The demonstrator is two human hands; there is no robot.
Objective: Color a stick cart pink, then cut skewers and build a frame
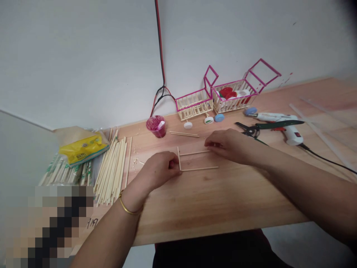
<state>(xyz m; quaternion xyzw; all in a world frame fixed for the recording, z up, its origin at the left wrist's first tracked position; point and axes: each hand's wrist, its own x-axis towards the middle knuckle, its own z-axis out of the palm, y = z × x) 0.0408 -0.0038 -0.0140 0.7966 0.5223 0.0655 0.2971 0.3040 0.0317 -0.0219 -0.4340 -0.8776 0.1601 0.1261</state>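
Note:
Three thin wooden sticks lie on the table as a U shape open to the right: a short crosspiece [179, 158], an upper long stick [193, 153] and a lower long stick [199, 169]. My left hand [160, 169] is closed at the crosspiece, its thumb and fingertips against the lower corner. At the free end of the upper stick, my right hand [230, 147] pinches with thumb and finger; its fingertips partly hide that end. Just behind lie two loose sticks [184, 134], side by side.
A pile of sticks [111, 171] and a yellow packet [83, 147] lie left. Behind are a pink-stained cup [156, 126] and two stick-built carts [194, 105] with bottle-cap wheels. Pruning shears [252, 130] and a corded glue gun [291, 130] lie right.

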